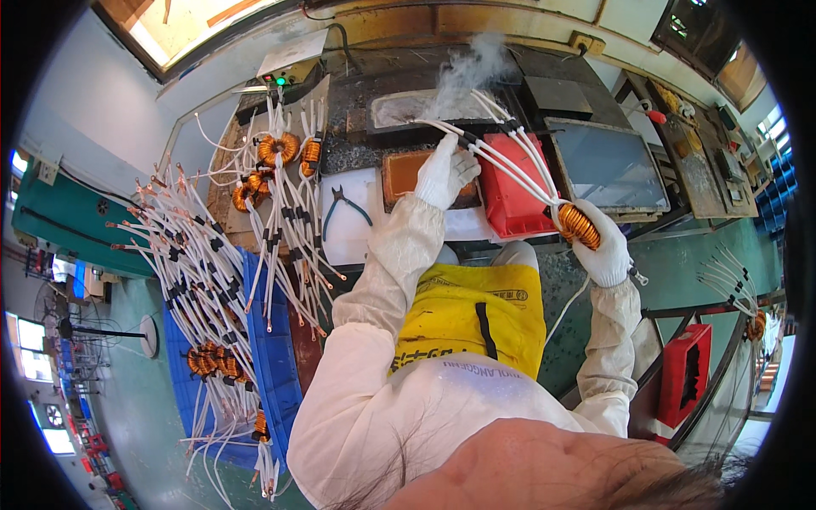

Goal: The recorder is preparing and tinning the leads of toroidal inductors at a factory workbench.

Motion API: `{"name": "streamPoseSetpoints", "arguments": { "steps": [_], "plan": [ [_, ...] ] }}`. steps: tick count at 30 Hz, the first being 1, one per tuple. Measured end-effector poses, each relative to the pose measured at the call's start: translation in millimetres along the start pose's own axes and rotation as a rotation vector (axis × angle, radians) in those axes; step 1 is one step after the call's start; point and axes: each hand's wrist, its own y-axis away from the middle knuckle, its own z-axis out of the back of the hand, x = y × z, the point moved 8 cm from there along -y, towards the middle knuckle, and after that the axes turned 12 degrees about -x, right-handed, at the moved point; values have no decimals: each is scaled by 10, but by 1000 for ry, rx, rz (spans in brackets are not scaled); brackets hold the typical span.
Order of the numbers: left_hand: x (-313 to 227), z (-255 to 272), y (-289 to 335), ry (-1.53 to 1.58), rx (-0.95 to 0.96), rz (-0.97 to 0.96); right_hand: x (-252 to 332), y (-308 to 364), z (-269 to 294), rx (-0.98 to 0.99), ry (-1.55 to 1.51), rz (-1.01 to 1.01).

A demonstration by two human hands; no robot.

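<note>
My right hand [605, 248], in a white glove, is closed around a toroidal coil [579, 224] wound with copper wire. White sleeved leads [518, 168] with black bands run from the coil up and left. My left hand [445, 176], also gloved, pinches one of these leads close to its end. That end lies over the edge of a rectangular solder pot [408, 111], where smoke rises. The other leads stretch past the pot's right side. Below the pot is a small tray of amber liquid [410, 176], partly hidden by my left hand.
A red bin [510, 208] stands between my hands. Cutting pliers [341, 202] lie on a white sheet to the left. Several coils [277, 150] with leads rest on the bench, and more fill a blue crate [280, 340]. A grey-topped tray [614, 166] is at the right.
</note>
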Motion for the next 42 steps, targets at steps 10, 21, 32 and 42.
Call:
{"name": "streamPoseSetpoints", "arguments": {
  "steps": [10,21,32,42],
  "plan": [
    [-35,-609,76,51,227,85,-106,223,15,-85,35,17],
    [-14,-1254,258,-191,472,-32,-303,531,96,-319,31,104],
    [971,-1835,653,-254,532,99,-713,1271,387,-550,216,-21],
    [2376,-2156,1008,-240,584,204,-1597,2223,340,-801,322,-512]
  ]
}}
